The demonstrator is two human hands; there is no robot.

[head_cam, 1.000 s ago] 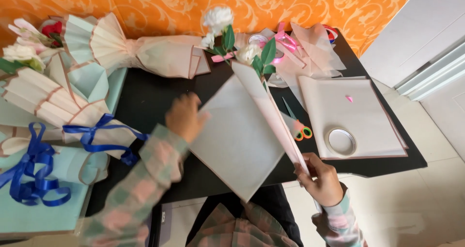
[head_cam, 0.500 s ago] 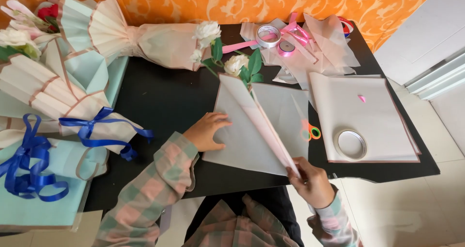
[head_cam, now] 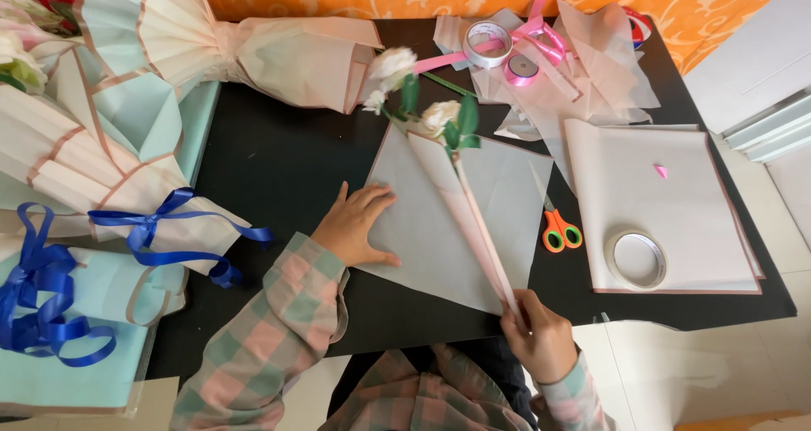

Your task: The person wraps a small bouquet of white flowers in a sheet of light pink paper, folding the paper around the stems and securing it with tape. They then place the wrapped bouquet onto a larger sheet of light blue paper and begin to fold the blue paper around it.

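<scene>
Your left hand [head_cam: 355,226] lies flat, fingers spread, on the left edge of the wrapping paper [head_cam: 431,228] on the black desk [head_cam: 279,156]. Your right hand [head_cam: 541,338] pinches the paper's folded lower tip. The fold's long axis runs from that tip up-left to the white flowers [head_cam: 422,101].

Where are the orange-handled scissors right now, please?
The orange-handled scissors lie on the black table, right of the wrapping paper and left of the tape roll.
</scene>
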